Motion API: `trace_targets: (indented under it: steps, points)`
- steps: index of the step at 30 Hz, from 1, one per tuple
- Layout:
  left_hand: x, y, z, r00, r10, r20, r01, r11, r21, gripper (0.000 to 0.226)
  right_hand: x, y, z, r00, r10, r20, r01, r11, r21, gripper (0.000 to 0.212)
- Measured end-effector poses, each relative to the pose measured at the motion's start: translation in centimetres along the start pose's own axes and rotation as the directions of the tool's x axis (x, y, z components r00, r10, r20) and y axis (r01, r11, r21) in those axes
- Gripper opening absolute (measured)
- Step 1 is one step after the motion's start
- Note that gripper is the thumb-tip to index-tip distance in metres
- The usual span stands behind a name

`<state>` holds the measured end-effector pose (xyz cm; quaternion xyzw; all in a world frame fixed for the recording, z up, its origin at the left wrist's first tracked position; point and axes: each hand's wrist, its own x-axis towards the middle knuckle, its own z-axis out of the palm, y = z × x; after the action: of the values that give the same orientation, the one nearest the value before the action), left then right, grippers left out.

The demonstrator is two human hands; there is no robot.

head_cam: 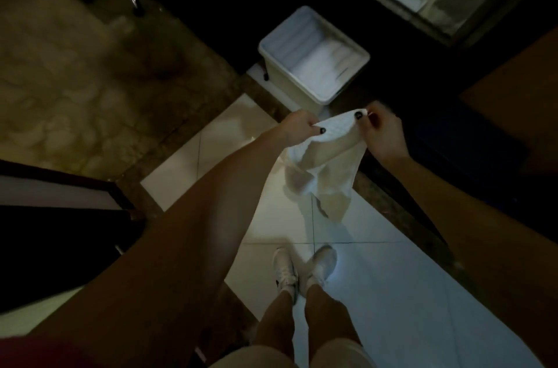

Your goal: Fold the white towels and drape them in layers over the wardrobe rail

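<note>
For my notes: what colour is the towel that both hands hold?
White, with no clear pattern; the towel shows best in the head view.

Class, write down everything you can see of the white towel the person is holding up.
The white towel looks like thin, soft cloth, creased. Its top edge is stretched between the left hand and the right hand, each pinching a corner, thumb on top. The rest hangs loose in folds to an uneven point above the pale floor tiles, apparently touching nothing else.
</note>
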<state>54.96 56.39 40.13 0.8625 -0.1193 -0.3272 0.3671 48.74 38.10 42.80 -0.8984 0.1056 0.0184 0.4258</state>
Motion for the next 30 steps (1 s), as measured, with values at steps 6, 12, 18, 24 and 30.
trace_targets:
  steps: [6, 12, 18, 24, 30]
  points:
    - [-4.6, 7.1, -0.8, 0.989, 0.143, -0.027, -0.142, 0.99, 0.004, 0.049, -3.1, -4.3, -8.5, 0.987, 0.008, -0.159, 0.008, 0.995, 0.095, 0.02]
    - [-7.2, 13.3, 0.2, 0.978, 0.197, -0.066, -0.201, 0.978, -0.056, 0.031, -7.1, -6.9, -16.0, 0.957, -0.005, -0.29, 0.059, 0.982, 0.178, 0.017]
    - [-10.7, 19.9, 1.9, 0.983, 0.128, 0.131, -0.119, 0.99, -0.08, 0.026, -12.2, -8.8, -22.1, 0.933, -0.11, -0.343, 0.174, 0.971, 0.162, 0.024]
    - [-13.1, 25.3, 8.1, 0.979, 0.154, 0.136, -0.119, 0.965, -0.232, 0.039, -16.9, -7.7, -29.6, 0.887, -0.109, -0.448, 0.227, 0.949, 0.219, 0.021]
    - [-16.5, 31.3, 17.0, 0.944, 0.211, 0.254, -0.06, 0.866, -0.497, 0.058, -22.2, -4.9, -36.1, 0.876, -0.117, -0.468, 0.224, 0.958, 0.179, 0.017]
